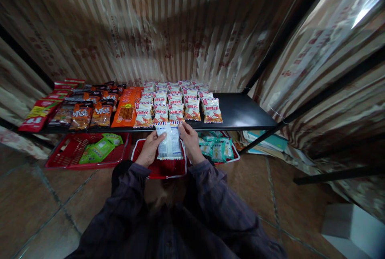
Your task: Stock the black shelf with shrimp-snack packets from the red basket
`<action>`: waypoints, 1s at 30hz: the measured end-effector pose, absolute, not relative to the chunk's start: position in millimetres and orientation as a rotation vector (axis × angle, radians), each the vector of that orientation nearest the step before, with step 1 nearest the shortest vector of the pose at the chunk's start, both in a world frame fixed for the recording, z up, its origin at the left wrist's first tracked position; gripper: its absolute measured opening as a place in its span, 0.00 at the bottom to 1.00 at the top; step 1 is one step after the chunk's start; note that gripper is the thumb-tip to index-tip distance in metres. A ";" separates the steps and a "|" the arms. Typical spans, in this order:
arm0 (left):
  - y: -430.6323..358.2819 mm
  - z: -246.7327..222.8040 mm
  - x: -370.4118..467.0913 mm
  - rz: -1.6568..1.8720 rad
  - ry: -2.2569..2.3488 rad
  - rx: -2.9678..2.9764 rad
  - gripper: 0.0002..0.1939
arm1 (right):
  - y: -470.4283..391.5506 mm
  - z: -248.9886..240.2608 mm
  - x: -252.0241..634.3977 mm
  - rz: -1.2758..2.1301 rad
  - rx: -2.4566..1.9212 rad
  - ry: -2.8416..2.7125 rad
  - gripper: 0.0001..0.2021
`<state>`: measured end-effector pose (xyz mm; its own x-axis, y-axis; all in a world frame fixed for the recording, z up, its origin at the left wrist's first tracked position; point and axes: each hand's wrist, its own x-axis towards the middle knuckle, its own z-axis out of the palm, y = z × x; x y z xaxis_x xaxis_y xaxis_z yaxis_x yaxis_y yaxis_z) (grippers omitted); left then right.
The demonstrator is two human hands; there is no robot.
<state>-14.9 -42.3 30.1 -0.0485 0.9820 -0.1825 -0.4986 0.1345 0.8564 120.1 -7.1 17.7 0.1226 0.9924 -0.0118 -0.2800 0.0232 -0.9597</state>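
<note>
A white snack bag (169, 142) with striped edges is held upright between both hands, its printed back panel towards me. My left hand (151, 146) pinches its left side, and my right hand (190, 140) grips the upper right edge. Just beyond the bag, rows of white and orange snack bags (176, 111) stand on a black shelf (240, 110). Below the held bag sits a red basket (167, 168), partly hidden by the bag and hands.
Orange packets (128, 108), dark-and-orange bags (81, 114) and red bags (40, 112) fill the shelf's left. Underneath are a red basket (60, 154) with green packets and another with teal packets (221, 148). A black post (264, 136) and a white box (355, 227) are at right.
</note>
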 end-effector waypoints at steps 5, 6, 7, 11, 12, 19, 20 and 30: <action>-33.1 29.2 -18.3 1.530 0.993 0.549 0.23 | -30.5 12.3 121.2 1.370 -1.055 -0.849 0.23; -31.1 29.7 -19.1 1.559 0.998 0.523 0.23 | -35.1 10.2 122.1 1.392 -1.086 -0.858 0.23; -29.3 30.0 -19.6 1.584 1.003 0.497 0.23 | -39.1 8.2 123.0 1.411 -1.110 -0.871 0.22; -23.8 29.4 -20.1 1.645 1.023 0.451 0.21 | -47.0 2.9 123.4 1.478 -1.114 -0.929 0.20; -22.9 28.8 -20.1 1.650 1.028 0.453 0.21 | -47.4 2.3 122.9 1.479 -1.105 -0.934 0.19; -21.5 27.1 -20.2 1.685 1.037 0.424 0.19 | -47.9 -4.9 120.4 1.454 -1.025 -0.921 0.17; -21.8 27.5 -20.2 1.680 1.024 0.426 0.19 | -48.4 -6.8 120.8 1.449 -1.026 -0.926 0.17; -24.0 27.2 -17.8 1.635 0.980 0.460 0.19 | -50.8 -1.0 124.7 1.423 -1.007 -0.942 0.18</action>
<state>-17.8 -24.0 27.2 -0.3046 0.9329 -0.1920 -0.6093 -0.0359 0.7921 124.7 -50.8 -1.0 -0.0379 0.9965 -0.0749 -0.3207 -0.0831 -0.9435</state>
